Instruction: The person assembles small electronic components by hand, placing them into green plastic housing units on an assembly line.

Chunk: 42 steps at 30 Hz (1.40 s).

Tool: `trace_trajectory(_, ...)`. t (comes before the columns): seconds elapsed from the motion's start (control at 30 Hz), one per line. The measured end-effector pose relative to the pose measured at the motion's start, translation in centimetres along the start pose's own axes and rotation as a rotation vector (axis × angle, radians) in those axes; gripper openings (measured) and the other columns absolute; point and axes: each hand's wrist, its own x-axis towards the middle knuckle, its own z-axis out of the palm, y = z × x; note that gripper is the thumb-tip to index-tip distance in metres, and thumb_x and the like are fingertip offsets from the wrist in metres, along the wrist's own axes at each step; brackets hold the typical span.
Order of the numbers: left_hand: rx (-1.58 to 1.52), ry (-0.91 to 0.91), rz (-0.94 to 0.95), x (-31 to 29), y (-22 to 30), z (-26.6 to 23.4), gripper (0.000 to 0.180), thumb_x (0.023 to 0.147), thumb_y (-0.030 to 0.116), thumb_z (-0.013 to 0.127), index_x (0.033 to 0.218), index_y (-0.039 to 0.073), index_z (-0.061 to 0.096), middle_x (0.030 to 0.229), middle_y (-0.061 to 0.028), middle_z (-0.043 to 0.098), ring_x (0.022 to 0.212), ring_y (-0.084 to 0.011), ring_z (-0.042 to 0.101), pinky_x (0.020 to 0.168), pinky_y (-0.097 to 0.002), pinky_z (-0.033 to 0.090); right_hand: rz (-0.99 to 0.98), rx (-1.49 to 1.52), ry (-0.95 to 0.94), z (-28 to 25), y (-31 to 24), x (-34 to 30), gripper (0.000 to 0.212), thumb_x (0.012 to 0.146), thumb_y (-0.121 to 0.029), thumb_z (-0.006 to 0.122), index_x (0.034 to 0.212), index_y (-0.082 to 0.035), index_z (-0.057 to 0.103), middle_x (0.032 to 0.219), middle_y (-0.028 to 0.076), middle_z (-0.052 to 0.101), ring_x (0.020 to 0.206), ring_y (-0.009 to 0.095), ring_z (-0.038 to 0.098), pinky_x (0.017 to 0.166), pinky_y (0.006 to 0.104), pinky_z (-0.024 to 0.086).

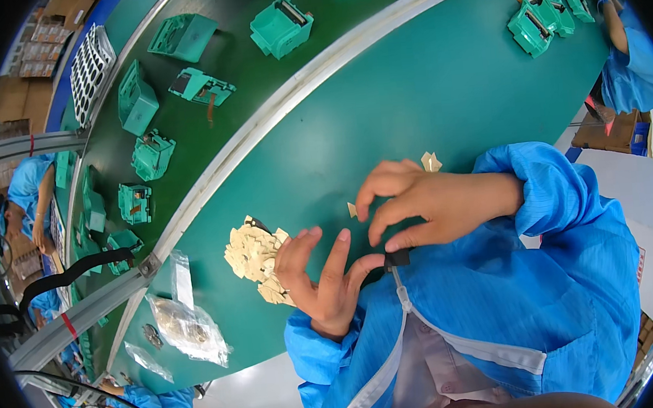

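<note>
Near the front edge of the green table, a small black block [397, 258] shows at the tips of both thumbs, partly covered. My right hand [438, 207] bends over from the right, its thumb and a curled finger closed at the block. My left hand [319, 285] has its fingers spread apart, the thumb stretched to the block's left side. Right beside the left fingers lies a heap of cream-coloured thin pieces [252, 252], with something dark at its top. One small tan piece [352, 209] lies by my right index fingertip, and a cream piece [430, 162] sits beyond that hand.
Clear plastic bags [189, 330] and a small dark coil-like item [152, 336] lie at the left. Past a pale rail [259, 129], green housings [282, 27] stand on a dark green surface. At far right, a co-worker's arm [614, 24] reaches toward more green housings [531, 27].
</note>
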Motion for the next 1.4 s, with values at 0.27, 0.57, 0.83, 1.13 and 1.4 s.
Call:
trace_trajectory(0.27,-0.010,-0.021,-0.041,0.7,-0.3,0.4,0.058,0.064,0.027,0.089,0.115,0.008,0.069,0.122,-0.0137,0.054,0.113,-0.0319,0.054,0.093,-0.0418,0.047,-0.045,-0.310,-0.069,-1.4,-0.5,1.3,0.008,0.084,-0.016,0.069,0.087,-0.012,0.062,0.111,0.004,0.054,0.111,0.022,0.048,0.090,0.0432,0.033)
trace_trajectory(0.57,-0.027,-0.118,-0.315,0.9,0.4,1.0,0.043,0.075,0.002,0.080,0.116,0.005,0.068,0.123,-0.0139,0.055,0.113,-0.0312,0.054,0.094,-0.0398,0.045,-0.152,-0.862,0.469,-12.5,5.9,10.0,0.056,0.083,-0.008,0.069,0.135,-0.016,0.051,0.116,0.009,0.057,0.116,0.028,0.052,0.098,0.0442,0.032)
trace_trajectory(0.83,-0.226,-0.101,-0.355,0.9,1.0,1.3,0.045,0.077,0.006,0.078,0.120,0.005,0.066,0.121,-0.0152,0.057,0.112,-0.0332,0.054,0.095,-0.0428,0.045,0.002,-0.846,0.380,-10.3,7.1,15.6,0.076,0.086,-0.006,0.069,0.149,-0.023,0.031,0.097,0.005,0.063,0.101,0.023,0.058,0.099,0.0417,0.032)
trace_trajectory(1.13,-0.781,0.235,-0.417,1.3,1.2,0.3,0.071,0.093,0.037,0.066,0.147,0.003,0.034,0.137,-0.0155,0.047,0.129,-0.0275,0.044,0.107,-0.0378,0.034,0.287,0.965,0.364,-0.9,-3.4,4.0,0.071,0.095,-0.005,0.063,0.152,-0.011,0.021,0.091,0.004,0.062,0.087,0.008,0.057,0.081,0.0235,0.045)
trace_trajectory(1.4,-0.994,-0.187,-0.529,0.2,1.8,-1.1,0.032,0.090,0.014,0.070,0.119,0.000,0.063,0.107,-0.0084,0.061,0.095,-0.0157,0.057,0.087,-0.0277,0.044,0.400,0.692,0.479,3.6,-3.1,-1.9,0.064,0.092,-0.011,0.068,0.145,-0.007,0.033,0.102,0.005,0.063,0.097,0.012,0.057,0.087,0.0282,0.043)
